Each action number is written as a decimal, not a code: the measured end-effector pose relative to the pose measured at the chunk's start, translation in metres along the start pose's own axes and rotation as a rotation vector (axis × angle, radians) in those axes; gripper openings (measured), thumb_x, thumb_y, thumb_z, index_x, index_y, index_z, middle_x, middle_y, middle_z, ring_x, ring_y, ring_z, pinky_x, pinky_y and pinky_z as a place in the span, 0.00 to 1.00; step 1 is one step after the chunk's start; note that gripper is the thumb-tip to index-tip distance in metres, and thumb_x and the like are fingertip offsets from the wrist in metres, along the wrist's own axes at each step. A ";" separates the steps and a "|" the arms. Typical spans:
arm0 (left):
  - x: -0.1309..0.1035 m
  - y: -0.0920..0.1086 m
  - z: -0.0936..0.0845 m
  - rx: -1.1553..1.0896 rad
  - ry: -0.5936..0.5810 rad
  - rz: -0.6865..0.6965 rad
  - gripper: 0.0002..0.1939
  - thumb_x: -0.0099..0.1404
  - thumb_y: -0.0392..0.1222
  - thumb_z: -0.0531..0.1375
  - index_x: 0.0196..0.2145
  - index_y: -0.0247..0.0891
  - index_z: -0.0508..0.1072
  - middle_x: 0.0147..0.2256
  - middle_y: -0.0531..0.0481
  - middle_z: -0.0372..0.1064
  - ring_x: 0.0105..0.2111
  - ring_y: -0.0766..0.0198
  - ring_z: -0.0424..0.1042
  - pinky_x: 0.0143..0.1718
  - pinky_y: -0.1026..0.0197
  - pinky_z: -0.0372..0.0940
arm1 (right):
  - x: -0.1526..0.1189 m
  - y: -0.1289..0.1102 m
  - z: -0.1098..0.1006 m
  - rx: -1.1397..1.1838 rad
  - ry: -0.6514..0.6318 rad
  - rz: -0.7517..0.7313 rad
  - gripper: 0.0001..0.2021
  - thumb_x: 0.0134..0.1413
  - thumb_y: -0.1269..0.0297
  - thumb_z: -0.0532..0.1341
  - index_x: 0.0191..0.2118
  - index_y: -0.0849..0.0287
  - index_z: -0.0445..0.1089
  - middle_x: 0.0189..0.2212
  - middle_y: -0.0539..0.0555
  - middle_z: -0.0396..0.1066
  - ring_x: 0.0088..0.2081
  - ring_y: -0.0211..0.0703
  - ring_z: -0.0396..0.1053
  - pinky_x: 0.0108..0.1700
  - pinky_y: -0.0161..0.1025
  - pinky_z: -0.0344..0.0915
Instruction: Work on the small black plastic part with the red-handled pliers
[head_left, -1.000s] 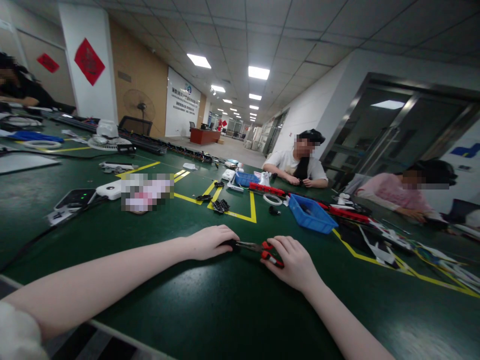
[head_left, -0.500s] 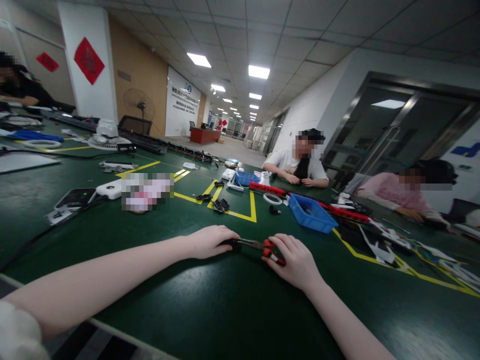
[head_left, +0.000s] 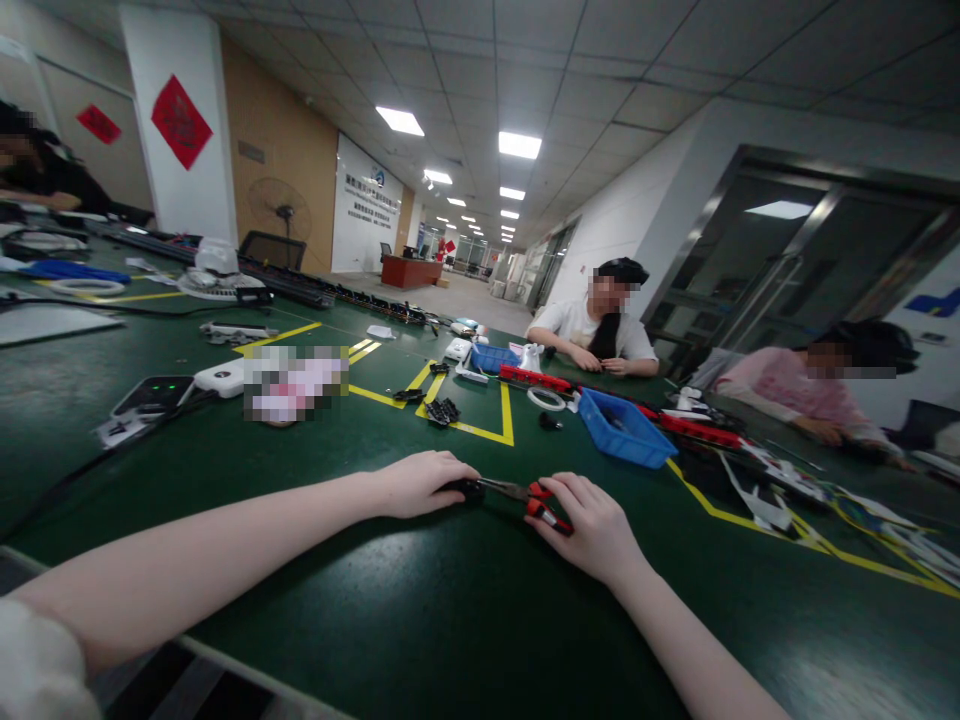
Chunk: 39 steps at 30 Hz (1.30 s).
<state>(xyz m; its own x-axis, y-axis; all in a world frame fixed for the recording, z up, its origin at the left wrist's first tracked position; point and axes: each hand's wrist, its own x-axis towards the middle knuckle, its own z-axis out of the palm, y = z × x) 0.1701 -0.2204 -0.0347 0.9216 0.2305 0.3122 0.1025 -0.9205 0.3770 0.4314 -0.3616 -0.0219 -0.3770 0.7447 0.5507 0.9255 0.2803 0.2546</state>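
Note:
My left hand (head_left: 429, 483) is closed around a small black part (head_left: 471, 489), mostly hidden by the fingers. My right hand (head_left: 592, 520) grips the red-and-black handles of needle-nose pliers (head_left: 541, 505). The pliers' long metal jaws point left and reach the black part; whether they clamp it I cannot tell. Both hands are low over the green table (head_left: 420, 620). Beyond them lie a cluster of black parts (head_left: 442, 411) inside yellow tape lines and one loose black piece (head_left: 550, 422).
A blue bin (head_left: 624, 430) with dark items stands to the right, beside a long red strip (head_left: 701, 432). A white tape roll (head_left: 546, 400) lies near it. Left are a phone-like device (head_left: 152, 397) and a white box (head_left: 222, 376). People sit around the table's far sides.
The two hands, the pliers and the black part stay almost where they were. The right hand and the pliers' handles have shifted very slightly; the whole view has moved a touch.

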 end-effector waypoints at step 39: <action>0.001 -0.001 0.001 -0.073 0.048 0.025 0.12 0.67 0.42 0.57 0.47 0.39 0.69 0.44 0.46 0.71 0.45 0.58 0.69 0.48 0.57 0.63 | 0.002 -0.005 -0.003 -0.040 0.029 0.023 0.20 0.55 0.53 0.59 0.47 0.63 0.68 0.41 0.61 0.72 0.39 0.48 0.69 0.38 0.42 0.65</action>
<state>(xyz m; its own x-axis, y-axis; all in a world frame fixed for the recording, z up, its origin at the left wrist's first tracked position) 0.1718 -0.2199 -0.0356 0.9043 0.2238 0.3635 0.0501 -0.9012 0.4304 0.4257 -0.3628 -0.0197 -0.3571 0.7328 0.5792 0.9320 0.2383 0.2731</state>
